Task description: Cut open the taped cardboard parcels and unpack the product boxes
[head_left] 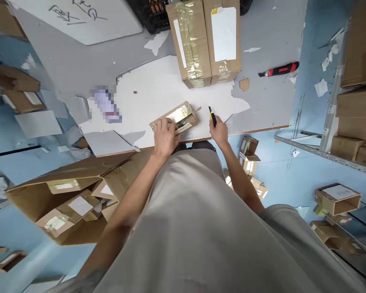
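My left hand grips a small cardboard box near the table's front edge. One flap of the box stands partly raised, and shiny tape covers its top. What lies inside is mostly hidden. To the right, my right hand is closed around a yellow and black box cutter, its dark blade pointing away from me and apart from the box. Beyond my hands, two taped cardboard cartons stand side by side, one with a white label.
A red and black utility knife lies at the right of the table. A blurred purple item rests at the left. A big carton holding several boxes stands below left. A metal rack is at the right.
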{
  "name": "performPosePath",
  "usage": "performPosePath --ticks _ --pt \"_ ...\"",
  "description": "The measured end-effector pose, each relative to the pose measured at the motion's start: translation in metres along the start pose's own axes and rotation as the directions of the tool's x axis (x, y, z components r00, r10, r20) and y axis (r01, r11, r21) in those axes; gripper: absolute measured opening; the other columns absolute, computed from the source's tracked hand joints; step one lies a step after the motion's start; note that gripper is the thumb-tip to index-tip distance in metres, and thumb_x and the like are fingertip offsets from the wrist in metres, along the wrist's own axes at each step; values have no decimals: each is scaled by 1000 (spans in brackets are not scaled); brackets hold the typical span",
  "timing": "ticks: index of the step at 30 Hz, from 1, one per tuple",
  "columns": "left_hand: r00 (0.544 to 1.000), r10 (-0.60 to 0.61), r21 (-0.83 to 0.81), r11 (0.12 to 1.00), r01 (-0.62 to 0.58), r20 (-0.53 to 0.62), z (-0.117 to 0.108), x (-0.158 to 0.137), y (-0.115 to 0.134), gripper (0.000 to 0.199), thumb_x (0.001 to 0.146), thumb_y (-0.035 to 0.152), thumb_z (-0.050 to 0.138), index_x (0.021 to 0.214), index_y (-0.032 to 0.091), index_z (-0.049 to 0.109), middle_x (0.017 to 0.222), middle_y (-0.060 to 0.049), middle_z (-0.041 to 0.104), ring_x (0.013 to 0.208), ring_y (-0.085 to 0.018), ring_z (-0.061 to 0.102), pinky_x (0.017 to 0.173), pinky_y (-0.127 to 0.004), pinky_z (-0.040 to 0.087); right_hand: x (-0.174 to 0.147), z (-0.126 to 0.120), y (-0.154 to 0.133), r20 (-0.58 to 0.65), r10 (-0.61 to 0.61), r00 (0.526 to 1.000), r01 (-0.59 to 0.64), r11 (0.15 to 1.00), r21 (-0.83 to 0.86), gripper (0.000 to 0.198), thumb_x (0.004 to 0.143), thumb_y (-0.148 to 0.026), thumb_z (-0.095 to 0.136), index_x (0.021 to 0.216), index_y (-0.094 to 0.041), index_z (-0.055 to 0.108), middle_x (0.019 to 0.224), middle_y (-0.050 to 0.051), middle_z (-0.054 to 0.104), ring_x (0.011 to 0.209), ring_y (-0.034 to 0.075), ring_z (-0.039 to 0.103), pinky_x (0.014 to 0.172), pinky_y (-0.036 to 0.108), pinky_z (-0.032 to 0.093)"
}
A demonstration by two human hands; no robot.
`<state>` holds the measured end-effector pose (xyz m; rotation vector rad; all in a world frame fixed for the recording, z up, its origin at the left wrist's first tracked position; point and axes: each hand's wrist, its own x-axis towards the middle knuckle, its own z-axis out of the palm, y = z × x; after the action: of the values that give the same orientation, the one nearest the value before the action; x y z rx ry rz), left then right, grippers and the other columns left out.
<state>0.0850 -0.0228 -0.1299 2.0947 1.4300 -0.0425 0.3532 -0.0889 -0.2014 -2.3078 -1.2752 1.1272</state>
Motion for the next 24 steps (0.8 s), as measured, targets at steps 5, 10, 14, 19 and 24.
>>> performPosePath --ticks 5,10,14,19,24 --pt "996 -11 -108 994 1 -94 9 4 -6 103 90 52 94 176 23 45 188 -28 39 178 -55 29 140 -85 25 28 6 20 -55 89 995 -97 980 -171 66 118 -40 42 177 -11 45 155 30 68 132 44 75 114 58 63" --pt "996 -29 -165 986 15 -83 30 25 -19 126 83 53 98 185 18 34 177 -31 51 170 -59 41 143 -85 24 43 0 23 -71 25 997 -40 975 -218 72 113 -28 46 182 -7 37 164 32 60 151 43 64 128 60 54" --pt "992 -37 -228 974 9 -117 24 26 -27 131 77 54 103 185 23 36 168 -27 57 164 -58 47 140 -81 35 49 -1 18 -101 -34 994 35 999 7 61 115 -37 51 170 -11 57 163 28 66 155 39 62 135 62 49" --pt "985 34 -315 945 -88 -171 4 13 -38 127 78 70 101 182 25 42 173 -22 54 168 -51 48 141 -67 42 45 1 -3 182 -46 982 -78 780 621 79 109 -86 53 153 -24 74 140 15 82 132 31 78 111 52 69" --pt "979 52 -374 919 -124 -198 12 20 -57 132 73 79 102 178 24 45 181 -23 51 178 -52 35 150 -71 21 15 -12 -41 68 -232 970 137 757 639 89 107 -96 49 154 -27 79 142 10 83 145 33 72 126 51 62"
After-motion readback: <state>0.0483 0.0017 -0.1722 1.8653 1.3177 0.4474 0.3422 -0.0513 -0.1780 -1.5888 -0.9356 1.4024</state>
